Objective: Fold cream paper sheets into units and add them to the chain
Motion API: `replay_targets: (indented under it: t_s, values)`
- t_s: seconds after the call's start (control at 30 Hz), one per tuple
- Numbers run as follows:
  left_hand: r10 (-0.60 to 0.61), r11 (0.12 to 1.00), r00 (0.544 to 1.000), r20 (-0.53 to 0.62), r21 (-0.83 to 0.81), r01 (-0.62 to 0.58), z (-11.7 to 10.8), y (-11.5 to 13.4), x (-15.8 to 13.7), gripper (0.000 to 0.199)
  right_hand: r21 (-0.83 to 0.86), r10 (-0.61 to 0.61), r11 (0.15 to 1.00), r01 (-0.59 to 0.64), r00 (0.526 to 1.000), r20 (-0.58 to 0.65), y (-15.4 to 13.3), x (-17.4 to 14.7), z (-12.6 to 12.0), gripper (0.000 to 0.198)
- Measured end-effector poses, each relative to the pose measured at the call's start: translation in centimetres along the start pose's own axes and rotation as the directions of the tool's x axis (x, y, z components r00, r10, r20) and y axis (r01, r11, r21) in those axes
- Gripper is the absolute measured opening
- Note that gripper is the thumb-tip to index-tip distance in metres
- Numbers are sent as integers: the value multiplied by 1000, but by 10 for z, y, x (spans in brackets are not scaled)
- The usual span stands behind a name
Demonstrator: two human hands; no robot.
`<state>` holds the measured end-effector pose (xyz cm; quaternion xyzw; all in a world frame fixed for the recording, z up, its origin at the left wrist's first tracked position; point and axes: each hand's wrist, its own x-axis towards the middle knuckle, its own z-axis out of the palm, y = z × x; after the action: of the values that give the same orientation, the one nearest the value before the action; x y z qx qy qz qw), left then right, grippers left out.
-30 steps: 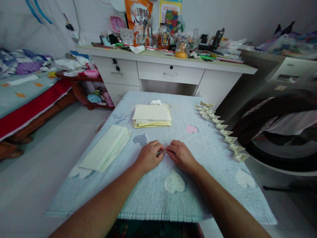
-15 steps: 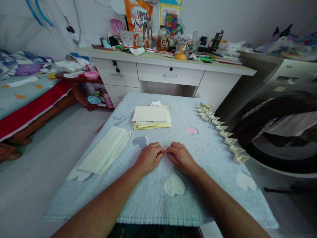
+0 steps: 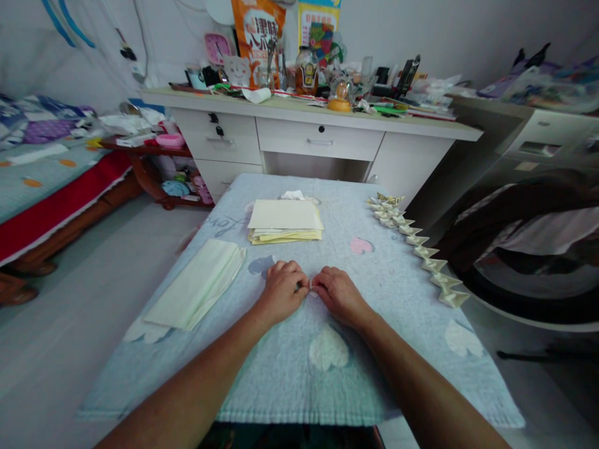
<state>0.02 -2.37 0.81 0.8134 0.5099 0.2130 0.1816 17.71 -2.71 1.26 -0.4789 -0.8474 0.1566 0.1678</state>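
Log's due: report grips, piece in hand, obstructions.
Left grip, right grip: both closed on pale piece. Mostly hidden. Stack beyond, not in the way.

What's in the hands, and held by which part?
A small pale piece, likely paper, pinched from opposite sides by the left hand and right hand; exact edges or corners gripped are hidden.
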Motion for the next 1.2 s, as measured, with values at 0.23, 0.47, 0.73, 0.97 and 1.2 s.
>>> replay_targets:
  t_s: [0.23,0.47,0.73,0.97,1.2]
  values:
    - [70,998,998,6,7,-70,-1,-2,0,9,90,10,996,-7,1000,-25,4,-1,1,3]
    - [105,994,994,23,-11,-104,-3,-3,-1,8,263,50,964,-26,995,-85,11,-11,-4,15]
    - [153,988,988,11,-36,-152,-1,-6,-1,12,263,26,965,-9,998,-61,7,-10,-7,12]
    - [141,989,990,16,-48,-140,-1,-4,1,13,131,9,991,-7,1000,-17,9,-4,-4,13]
    - [112,993,994,3,-28,-112,-1,-2,1,13,-62,132,989,-131,991,6,2,-1,-6,9]
